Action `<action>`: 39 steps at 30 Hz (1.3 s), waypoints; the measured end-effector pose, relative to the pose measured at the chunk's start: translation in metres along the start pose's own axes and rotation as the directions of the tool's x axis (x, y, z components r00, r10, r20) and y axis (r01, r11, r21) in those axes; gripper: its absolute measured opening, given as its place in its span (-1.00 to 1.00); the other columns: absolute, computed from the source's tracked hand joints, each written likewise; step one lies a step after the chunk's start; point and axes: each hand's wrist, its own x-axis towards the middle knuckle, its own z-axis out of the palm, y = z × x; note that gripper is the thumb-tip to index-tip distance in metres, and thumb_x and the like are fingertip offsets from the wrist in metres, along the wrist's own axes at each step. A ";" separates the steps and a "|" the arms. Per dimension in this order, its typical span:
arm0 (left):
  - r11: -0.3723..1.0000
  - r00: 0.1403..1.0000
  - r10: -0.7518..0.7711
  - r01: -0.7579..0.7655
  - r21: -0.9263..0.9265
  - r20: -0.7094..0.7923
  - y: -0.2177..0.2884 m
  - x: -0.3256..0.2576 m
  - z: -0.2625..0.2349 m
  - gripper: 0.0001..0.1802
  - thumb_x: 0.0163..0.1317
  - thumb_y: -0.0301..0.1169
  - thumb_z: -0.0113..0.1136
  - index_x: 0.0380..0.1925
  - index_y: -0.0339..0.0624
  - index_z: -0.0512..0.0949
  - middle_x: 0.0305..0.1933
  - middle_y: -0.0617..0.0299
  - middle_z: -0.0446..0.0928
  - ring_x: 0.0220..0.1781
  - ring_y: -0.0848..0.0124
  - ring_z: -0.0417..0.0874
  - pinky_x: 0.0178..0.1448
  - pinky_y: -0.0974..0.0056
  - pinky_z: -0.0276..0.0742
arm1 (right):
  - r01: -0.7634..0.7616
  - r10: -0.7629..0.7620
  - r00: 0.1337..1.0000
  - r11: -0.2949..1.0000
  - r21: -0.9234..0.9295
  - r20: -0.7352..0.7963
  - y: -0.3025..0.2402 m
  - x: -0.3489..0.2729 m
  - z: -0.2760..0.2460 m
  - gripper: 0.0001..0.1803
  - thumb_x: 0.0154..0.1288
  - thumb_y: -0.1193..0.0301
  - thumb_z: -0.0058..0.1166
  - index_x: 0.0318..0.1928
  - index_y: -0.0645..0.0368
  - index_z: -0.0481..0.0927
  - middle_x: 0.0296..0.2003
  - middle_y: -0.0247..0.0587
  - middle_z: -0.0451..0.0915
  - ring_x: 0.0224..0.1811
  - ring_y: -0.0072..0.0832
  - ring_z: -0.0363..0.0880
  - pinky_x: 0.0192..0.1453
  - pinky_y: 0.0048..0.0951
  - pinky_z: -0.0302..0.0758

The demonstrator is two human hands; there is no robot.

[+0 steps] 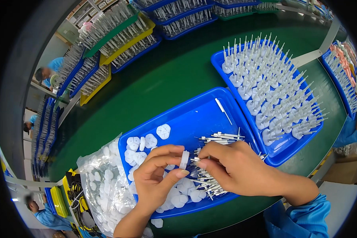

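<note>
Between its fingertips my left hand [154, 178] pinches a white plastic disc [184, 160], turned edge-on. Close by on the right, my right hand [238, 166] pinches a thin white rod [195, 159], its tip just short of the disc; whether they touch I cannot tell. Both hands are over a blue tray [166, 116]. Under my left hand lie several loose white discs [163, 131] with lobed edges. A heap of white rods with metal ends [226, 137] lies beneath my right hand, partly hidden by it.
A second blue tray [216, 59] at the right holds many upright rods on disc bases. Left of the near tray sits a clear bag [103, 190] of white discs. Stacked trays of similar parts [123, 39] line the green table's far edge [146, 85]. Other people [47, 212] are at the left.
</note>
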 end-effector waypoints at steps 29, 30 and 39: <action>0.991 0.997 -0.006 0.017 -0.135 0.078 0.002 0.000 0.001 -0.66 0.07 -0.81 0.27 -0.10 -0.51 0.66 -0.05 -0.15 0.68 0.09 0.10 0.65 0.24 0.02 0.51 | 0.140 -0.159 0.987 0.938 -0.318 -0.032 -0.006 -0.013 0.013 -0.79 0.28 0.51 0.12 -0.16 0.37 0.44 -0.52 -0.01 0.62 -0.56 -0.15 0.66 -0.61 -0.19 0.47; 0.994 0.996 0.001 0.008 -0.106 0.086 0.002 0.000 0.000 -0.65 0.05 -0.82 0.27 -0.09 -0.51 0.66 -0.04 -0.14 0.68 0.09 0.09 0.65 0.24 0.02 0.51 | 0.145 -0.168 0.985 0.927 -0.347 -0.037 -0.007 -0.013 0.013 -0.79 0.26 0.51 0.12 -0.16 0.37 0.44 -0.53 -0.02 0.62 -0.57 -0.15 0.65 -0.60 -0.20 0.48; 0.998 0.994 0.064 -0.063 -0.009 0.088 -0.003 -0.002 -0.002 -0.63 0.04 -0.78 0.35 -0.08 -0.49 0.66 0.02 -0.15 0.68 0.12 0.10 0.66 0.26 0.04 0.51 | 0.078 -0.088 0.995 0.979 -0.189 -0.043 -0.002 -0.012 0.017 -0.85 0.33 0.51 0.11 -0.21 0.34 0.44 -0.53 0.02 0.59 -0.57 -0.06 0.61 -0.56 -0.15 0.45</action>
